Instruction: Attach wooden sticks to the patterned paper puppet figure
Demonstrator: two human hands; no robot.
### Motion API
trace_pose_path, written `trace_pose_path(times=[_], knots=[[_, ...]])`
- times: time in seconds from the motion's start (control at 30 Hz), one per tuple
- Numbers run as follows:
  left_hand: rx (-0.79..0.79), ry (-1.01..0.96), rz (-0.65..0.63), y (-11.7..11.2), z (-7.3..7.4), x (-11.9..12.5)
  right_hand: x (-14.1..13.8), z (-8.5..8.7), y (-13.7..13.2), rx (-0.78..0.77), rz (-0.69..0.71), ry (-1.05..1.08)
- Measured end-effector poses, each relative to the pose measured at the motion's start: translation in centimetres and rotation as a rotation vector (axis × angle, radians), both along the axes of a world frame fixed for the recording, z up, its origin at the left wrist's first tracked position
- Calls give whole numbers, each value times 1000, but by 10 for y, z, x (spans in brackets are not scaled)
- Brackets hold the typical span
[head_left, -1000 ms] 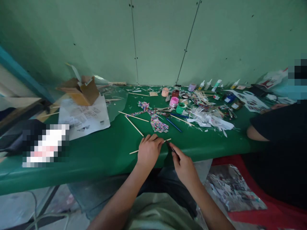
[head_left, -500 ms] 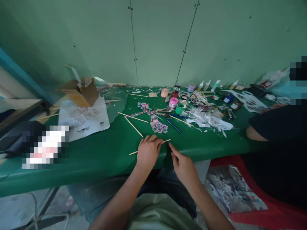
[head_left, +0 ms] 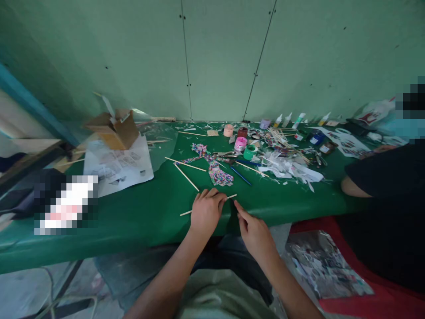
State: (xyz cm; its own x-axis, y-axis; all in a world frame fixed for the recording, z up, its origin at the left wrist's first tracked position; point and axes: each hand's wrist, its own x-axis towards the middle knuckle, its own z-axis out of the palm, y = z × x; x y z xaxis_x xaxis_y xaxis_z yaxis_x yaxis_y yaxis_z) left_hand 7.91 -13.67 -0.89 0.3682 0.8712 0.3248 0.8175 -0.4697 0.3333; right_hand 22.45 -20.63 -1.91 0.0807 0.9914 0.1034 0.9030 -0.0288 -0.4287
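Note:
My left hand (head_left: 206,212) is closed around a thin wooden stick (head_left: 186,213) that lies along the front of the green table. The stick's other end pokes out past my left fingertips. My right hand (head_left: 256,231) is beside that end, index finger stretched toward it and the other fingers curled. A small dark sliver shows at its fingertip; what it is I cannot make out. Just beyond my hands lies a flat figure covered in colourful mosaic pieces (head_left: 219,173). Two more wooden sticks, one of them a slanting stick (head_left: 187,177), lie to its left.
Open paint jars, among them a pink jar (head_left: 241,144) and a green jar (head_left: 249,152), stand behind. Paper scraps (head_left: 292,168) and a blue pen-like rod (head_left: 241,175) lie to the right. A cardboard box (head_left: 120,133) rests on printed paper at left. Another person's arm (head_left: 357,186) is at right.
The whole view has shifted slightly. Both hands hold nearly the same pose at the stick.

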Motion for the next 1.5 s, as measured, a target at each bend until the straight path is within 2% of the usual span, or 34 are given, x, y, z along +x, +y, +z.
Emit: trace_pose_path(times=[0.3,0.6,0.8,0.97,1.2,1.5], knots=[[-1,3,2,0,0,0,-2,0,0,7,6,-52],[-5,1,-24,3,-1,-1,-11,9,1,-113,-15,-174],[-3,-20,-38,6,-1,-1,-14,17,7,-141,-2,-259],[8,-25,-18,3,0,0,-17,18,7,-203,14,-378],[10,-23,-26,2,-1,0,-19,22,4,-262,36,-438],[-1,-16,-29,11,1,-2,-24,25,13,-240,65,-497]])
